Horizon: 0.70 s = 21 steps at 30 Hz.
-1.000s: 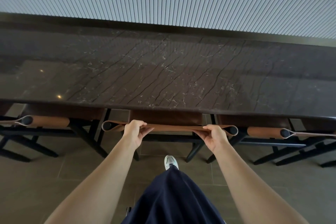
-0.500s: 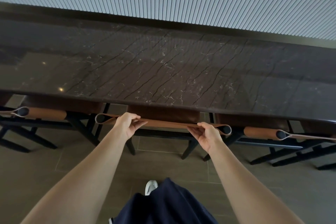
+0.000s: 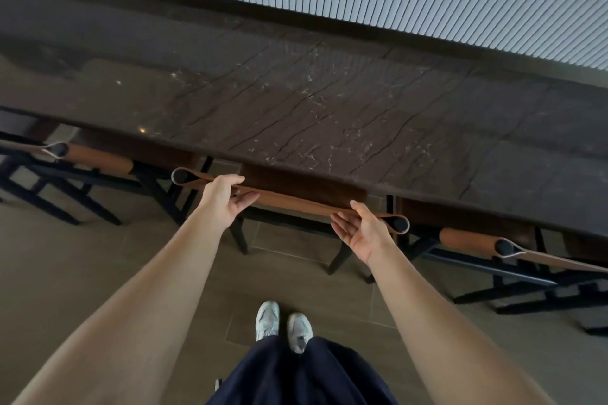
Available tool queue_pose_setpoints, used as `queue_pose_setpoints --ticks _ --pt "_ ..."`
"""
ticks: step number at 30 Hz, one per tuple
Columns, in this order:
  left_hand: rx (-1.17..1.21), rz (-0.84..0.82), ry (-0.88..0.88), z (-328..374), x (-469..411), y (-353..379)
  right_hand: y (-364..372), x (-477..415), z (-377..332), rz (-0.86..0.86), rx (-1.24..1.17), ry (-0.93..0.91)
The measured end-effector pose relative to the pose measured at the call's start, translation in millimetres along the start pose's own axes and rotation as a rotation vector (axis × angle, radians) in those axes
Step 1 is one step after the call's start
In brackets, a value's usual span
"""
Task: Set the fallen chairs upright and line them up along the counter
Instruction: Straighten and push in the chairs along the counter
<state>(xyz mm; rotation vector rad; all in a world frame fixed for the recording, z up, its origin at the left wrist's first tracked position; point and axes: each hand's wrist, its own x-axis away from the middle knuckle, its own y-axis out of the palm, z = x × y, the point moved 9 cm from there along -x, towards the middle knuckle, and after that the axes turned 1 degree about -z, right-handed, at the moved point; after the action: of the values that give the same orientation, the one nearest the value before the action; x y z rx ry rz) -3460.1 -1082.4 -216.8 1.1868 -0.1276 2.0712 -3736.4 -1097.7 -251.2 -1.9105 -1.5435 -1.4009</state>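
Obs.: the left grip (image 3: pixel 223 197) and right grip (image 3: pixel 365 227) are both at the tan back strap (image 3: pixel 296 204) of the middle chair (image 3: pixel 283 227), one near each rolled end.

Change over the last second: both grips were curled round the strap. Now the fingers are straightened.
- Left grip: fingers (image 3: pixel 230 179) lie over the strap with the thumb spread below it. It reads as loose, not clamped.
- Right grip: palm turned up and fingers extended, thumb just touching the strap's top edge. It is holding nothing.

Position of the task's things:
- The middle chair stands upright between the two grips. Its seat is tucked under the bench (image 3: pixel 329 115) edge just beyond them.
- A second chair (image 3: pixel 98 159) stands outboard of the left grip and a third chair (image 3: pixel 467 240) outboard of the right grip.
- Both of those are upright and pushed in the same way, close to the middle one, their frames not clearly touching it.

The shoes (image 3: pixel 267 319) sit side by side on the floor (image 3: pixel 98 256), below and behind the grips.

Judgement: the letting-go marks this chair as placed. All three visible backs run in one line along the bench edge, so the row looks done as far as the frame shows. Whether any fallen chair remains out of view cannot be told. The likely next action is to withdraw both grips and check the spacing.
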Motion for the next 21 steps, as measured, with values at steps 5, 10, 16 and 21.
queue_pose_setpoints --ticks 5,10,16,21 --pt "-0.003 -0.023 0.046 -1 22 -1 2 8 1 -0.052 -0.006 0.044" --pt "0.031 -0.053 0.102 2 36 -11 13 18 3 -0.080 0.024 0.050" --pt "0.082 -0.035 0.177 21 55 -36 55 43 17 -0.253 0.234 0.045" --pt "0.068 -0.035 0.280 46 75 -77 114 79 35 -0.486 0.475 -0.046"
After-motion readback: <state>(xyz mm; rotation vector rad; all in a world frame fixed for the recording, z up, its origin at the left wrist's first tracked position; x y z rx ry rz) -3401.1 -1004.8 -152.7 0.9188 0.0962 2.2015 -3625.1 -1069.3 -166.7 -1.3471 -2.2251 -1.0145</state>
